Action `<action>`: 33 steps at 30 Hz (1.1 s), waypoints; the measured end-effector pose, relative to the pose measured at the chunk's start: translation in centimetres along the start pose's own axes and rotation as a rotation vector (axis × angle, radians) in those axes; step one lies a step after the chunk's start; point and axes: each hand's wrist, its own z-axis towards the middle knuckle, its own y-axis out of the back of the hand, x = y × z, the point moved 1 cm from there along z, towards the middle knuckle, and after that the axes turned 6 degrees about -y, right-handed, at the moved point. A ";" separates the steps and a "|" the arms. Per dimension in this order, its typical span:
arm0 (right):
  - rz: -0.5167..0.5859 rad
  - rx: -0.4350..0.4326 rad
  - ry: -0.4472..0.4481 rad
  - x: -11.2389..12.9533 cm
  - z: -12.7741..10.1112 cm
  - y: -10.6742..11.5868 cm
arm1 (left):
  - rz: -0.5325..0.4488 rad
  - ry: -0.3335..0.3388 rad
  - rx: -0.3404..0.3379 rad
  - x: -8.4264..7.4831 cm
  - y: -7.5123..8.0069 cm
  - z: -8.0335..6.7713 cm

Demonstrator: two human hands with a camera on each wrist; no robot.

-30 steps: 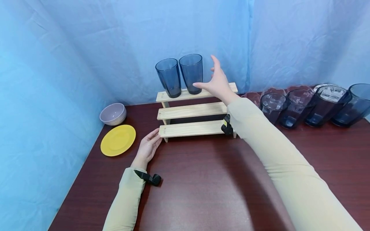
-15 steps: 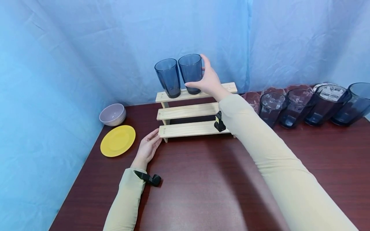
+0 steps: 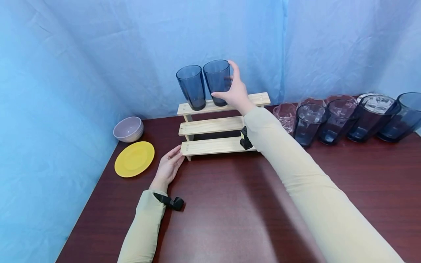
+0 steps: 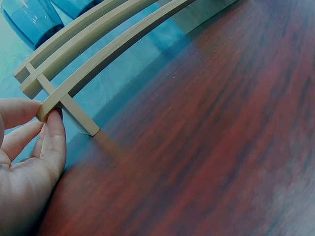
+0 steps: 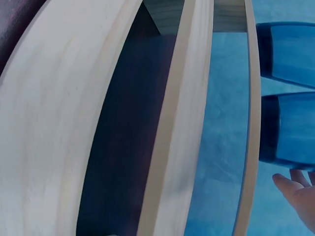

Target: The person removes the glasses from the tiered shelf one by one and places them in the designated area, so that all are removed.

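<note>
A pale wooden three-step rack (image 3: 213, 147) stands on the dark red-brown table. My left hand (image 3: 167, 169) pinches the left end of its lowest board; the left wrist view shows the thumb above and fingers (image 4: 55, 140) below. Two blue-tinted glasses stand upright on the top board: a left glass (image 3: 193, 87) and a right glass (image 3: 215, 82). My right hand (image 3: 237, 91) curves round the right side of the right glass, its thumb in front and index finger near the rim. Only part of this hand (image 5: 301, 194) shows in the right wrist view, beside the glass (image 5: 295, 130).
Several tinted tumblers (image 3: 338, 118) stand in a row at the right, with clear glassware (image 3: 285, 117) behind. A lilac bowl (image 3: 129, 130) and a yellow plate (image 3: 134, 159) sit at the left. Blue cloth (image 3: 148, 44) hangs behind the table (image 3: 227, 215).
My right hand has moved left from beside the right glass until its fingers curve round that glass. My left hand stays on the rack's end, and both glasses stay in place.
</note>
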 end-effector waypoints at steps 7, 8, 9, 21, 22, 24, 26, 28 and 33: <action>-0.014 -0.059 0.004 -0.1 -0.3 -0.2 | -0.004 0.000 0.002 0.1 -0.1 0.0; -0.024 -0.068 0.005 -0.1 -0.3 -0.1 | -0.009 0.001 0.002 0.1 -0.1 0.1; -0.035 -0.079 0.009 -0.2 -0.4 -0.1 | -0.010 0.004 0.003 0.1 -0.1 0.1; -0.091 -0.155 0.041 -0.6 -1.6 -0.1 | 0.010 0.002 -0.006 0.1 0.2 0.0; -0.092 -0.156 0.040 -0.6 -1.7 -0.1 | 0.012 0.001 -0.007 0.1 0.2 0.0; -0.092 -0.157 0.034 -0.6 -1.8 -0.1 | 0.007 0.002 -0.012 0.1 0.3 0.0; -0.089 -0.160 0.026 -0.5 -1.9 -0.1 | -0.001 0.004 -0.016 0.1 0.3 0.0; -0.089 -0.162 0.021 -0.5 -2.0 -0.1 | 0.000 0.007 -0.016 0.2 0.4 -0.1; -0.083 -0.164 -0.002 -0.4 -2.4 0.2 | -0.013 0.007 -0.015 0.3 0.4 -0.2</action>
